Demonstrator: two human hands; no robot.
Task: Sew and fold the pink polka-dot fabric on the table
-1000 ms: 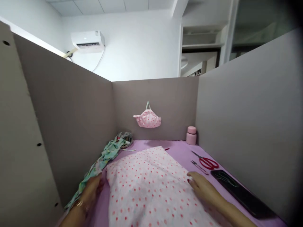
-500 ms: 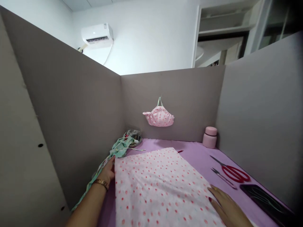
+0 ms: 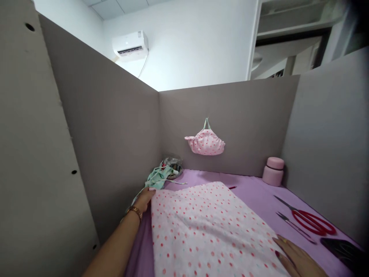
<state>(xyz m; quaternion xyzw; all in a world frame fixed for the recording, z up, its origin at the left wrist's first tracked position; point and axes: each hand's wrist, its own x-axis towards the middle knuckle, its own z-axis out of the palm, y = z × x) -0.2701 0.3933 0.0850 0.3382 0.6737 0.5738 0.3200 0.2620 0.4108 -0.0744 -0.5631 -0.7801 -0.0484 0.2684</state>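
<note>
A pale pink fabric with red and pink dots [image 3: 207, 227] lies spread over the purple cloth [image 3: 250, 192] in front of me, with soft wrinkles across it. At its far left corner, my left hand [image 3: 145, 198] is closed with the fabric's edge between its fingers. My right hand [image 3: 298, 257] rests on the fabric's right edge, fingers stretched out and fairly flat. Just beyond my left hand lies a heap of mint-green fabric with ties [image 3: 158, 177].
Red-handled scissors [image 3: 313, 221], thread snips [image 3: 295, 227] and a dark phone [image 3: 341, 250] lie on the right. A pink flask [image 3: 273, 171] stands in the back right corner. A dotted pouch-like piece [image 3: 206, 143] hangs on the back partition [image 3: 245, 115]. A basket [image 3: 176, 173] sits at the back left.
My left hand has moved onto the fabric's far left corner and grips it. My right hand stays on the right edge. The whole view has shifted, so things appear farther right.
</note>
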